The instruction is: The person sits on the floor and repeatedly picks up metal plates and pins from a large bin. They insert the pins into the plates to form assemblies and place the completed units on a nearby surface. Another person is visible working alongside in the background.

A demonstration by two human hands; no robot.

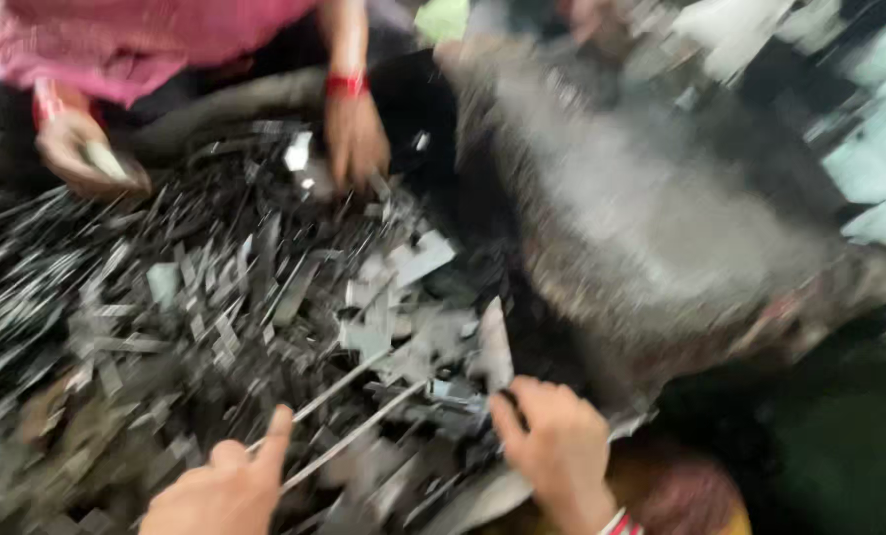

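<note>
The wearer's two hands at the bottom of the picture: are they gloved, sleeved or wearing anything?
Both are bare, no gloves. The left hand shows no sleeve or band in view. The right hand has a red and white band at the wrist. The picture is blurred, so finer detail cannot be told.

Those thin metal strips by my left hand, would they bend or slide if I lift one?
The thin strips look long, narrow and straight, so probably springy rather than floppy. Probably light. Lying loose on the scrap pile near the left hand, they may slide or snag.
</note>
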